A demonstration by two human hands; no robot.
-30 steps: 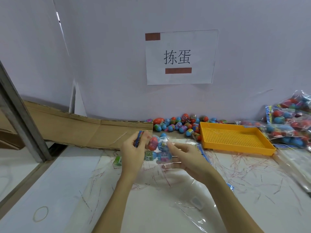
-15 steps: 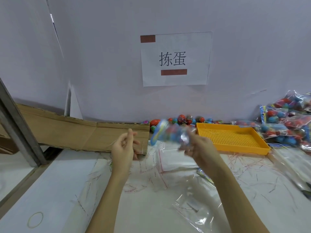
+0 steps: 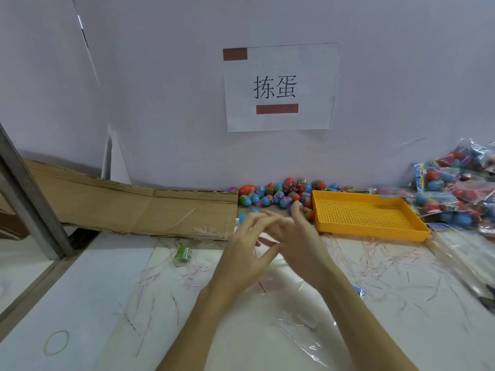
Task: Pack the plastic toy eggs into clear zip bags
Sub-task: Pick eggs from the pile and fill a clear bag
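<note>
Two hands meet over the bench just in front of the yellow tray (image 3: 369,214), at its near left corner. The left hand (image 3: 242,259) has loosely spread fingers and grips nothing visible; the right hand (image 3: 300,242) crosses over it, fingers extended toward the eggs (image 3: 278,194), also holding nothing that shows. The loose eggs lie heaped against the wall just left of the tray, probably kept there within easy reach. Filled bags (image 3: 455,194) pile up right of the tray, likely the finished stack. Clear empty bags (image 3: 302,298) lie flat on the bench in front of the tray, under the forearms. A lone green egg (image 3: 183,254) sits well left of the tray. Cardboard (image 3: 128,207) bounds the left; open bench lies toward the person.
</note>
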